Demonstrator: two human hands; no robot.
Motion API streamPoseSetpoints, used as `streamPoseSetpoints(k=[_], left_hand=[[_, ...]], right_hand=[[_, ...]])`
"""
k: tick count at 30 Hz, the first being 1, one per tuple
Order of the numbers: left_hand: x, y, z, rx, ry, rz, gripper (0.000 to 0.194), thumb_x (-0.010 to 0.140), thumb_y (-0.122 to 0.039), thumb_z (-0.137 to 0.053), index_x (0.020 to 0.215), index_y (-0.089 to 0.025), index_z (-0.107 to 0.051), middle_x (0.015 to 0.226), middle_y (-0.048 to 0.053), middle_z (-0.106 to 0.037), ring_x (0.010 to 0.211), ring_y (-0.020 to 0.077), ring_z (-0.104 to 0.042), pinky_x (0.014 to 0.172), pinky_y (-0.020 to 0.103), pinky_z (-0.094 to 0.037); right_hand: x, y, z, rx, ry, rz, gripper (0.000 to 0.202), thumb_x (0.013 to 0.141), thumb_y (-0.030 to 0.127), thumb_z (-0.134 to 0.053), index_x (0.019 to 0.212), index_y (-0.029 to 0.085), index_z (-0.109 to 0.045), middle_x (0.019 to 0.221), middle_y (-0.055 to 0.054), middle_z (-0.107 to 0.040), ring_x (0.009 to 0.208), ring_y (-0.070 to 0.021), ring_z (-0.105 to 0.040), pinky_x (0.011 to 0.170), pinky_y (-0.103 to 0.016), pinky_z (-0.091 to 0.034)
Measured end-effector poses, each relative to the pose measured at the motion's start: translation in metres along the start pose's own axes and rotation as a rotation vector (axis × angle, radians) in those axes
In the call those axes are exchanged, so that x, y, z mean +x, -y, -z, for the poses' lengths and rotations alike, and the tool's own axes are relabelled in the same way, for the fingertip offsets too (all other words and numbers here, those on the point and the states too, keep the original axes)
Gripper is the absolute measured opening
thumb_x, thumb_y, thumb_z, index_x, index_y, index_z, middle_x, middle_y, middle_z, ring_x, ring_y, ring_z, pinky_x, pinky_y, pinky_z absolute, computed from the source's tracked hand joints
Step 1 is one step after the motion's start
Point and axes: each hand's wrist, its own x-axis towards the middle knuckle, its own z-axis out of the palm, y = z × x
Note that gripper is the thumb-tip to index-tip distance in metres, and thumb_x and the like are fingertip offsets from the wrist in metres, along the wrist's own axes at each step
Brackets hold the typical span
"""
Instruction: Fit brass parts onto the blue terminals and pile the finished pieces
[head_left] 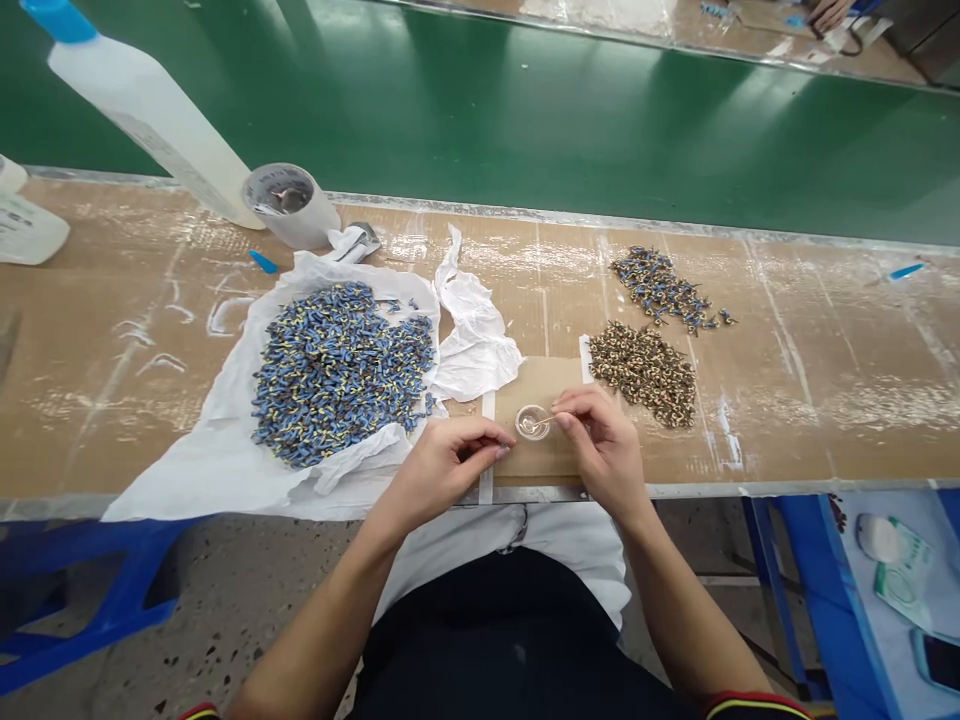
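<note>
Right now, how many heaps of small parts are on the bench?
3 in view: a large blue-and-yellow heap on white paper at left; a brownish heap just beyond the right hand; a bluish heap behind that one.

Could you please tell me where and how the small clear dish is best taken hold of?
The small clear dish is probably best pinched by its round rim from the left: the left hand is close there, while the thin stick in the right hand crosses its right side.

Smooth, shiny clear dish (520,428), crumpled matt paper (474,345), translucent plastic bottle (161,115), glossy-filmed brown cardboard tabletop (810,400).
</note>
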Motion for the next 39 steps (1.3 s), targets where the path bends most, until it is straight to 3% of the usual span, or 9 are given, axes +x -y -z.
streamPoseSetpoints(k=[5,11,22,39], left_hand=[[0.002,-0.007,0.002,0.102,0.069,-0.078,0.015,0.089,-0.016,-0.059,0.091,-0.017,-0.073,0.082,0.003,-0.066,0.069,0.0113,-0.058,0.065,0.021,-0.044],[0.003,-0.009,-0.001,0.099,0.097,-0.032,0.017,0.088,-0.016,-0.057,0.095,-0.016,-0.073,0.080,0.003,-0.064,0.065,0.0111,-0.057,0.059,0.020,-0.044],[0.005,-0.012,-0.006,0.189,0.068,-0.037,0.017,0.087,-0.012,-0.057,0.093,-0.016,-0.072,0.077,0.001,-0.065,0.062,0.0098,-0.055,0.057,0.019,-0.041],[0.007,-0.008,-0.009,0.227,0.050,-0.070,0.015,0.088,-0.015,-0.058,0.092,-0.017,-0.072,0.074,0.001,-0.064,0.062,0.0103,-0.055,0.056,0.019,-0.040]], right_hand=[[-0.020,-0.002,-0.005,0.161,-0.135,-0.060,0.007,0.096,0.024,-0.058,0.092,0.021,-0.064,0.087,-0.005,-0.068,0.085,-0.0191,-0.066,0.076,-0.034,-0.054],[-0.032,0.002,-0.010,0.190,-0.181,0.008,0.005,0.095,0.021,-0.059,0.093,0.023,-0.064,0.085,-0.005,-0.069,0.083,-0.0190,-0.068,0.074,-0.035,-0.057],[-0.035,0.000,-0.014,0.049,-0.078,0.247,0.013,0.092,0.014,-0.059,0.100,0.024,-0.064,0.087,-0.006,-0.071,0.079,-0.0206,-0.068,0.069,-0.038,-0.055],[-0.033,0.003,-0.015,-0.083,-0.030,0.289,0.013,0.093,0.016,-0.057,0.100,0.025,-0.063,0.090,-0.006,-0.073,0.079,-0.0206,-0.069,0.068,-0.038,-0.055]])
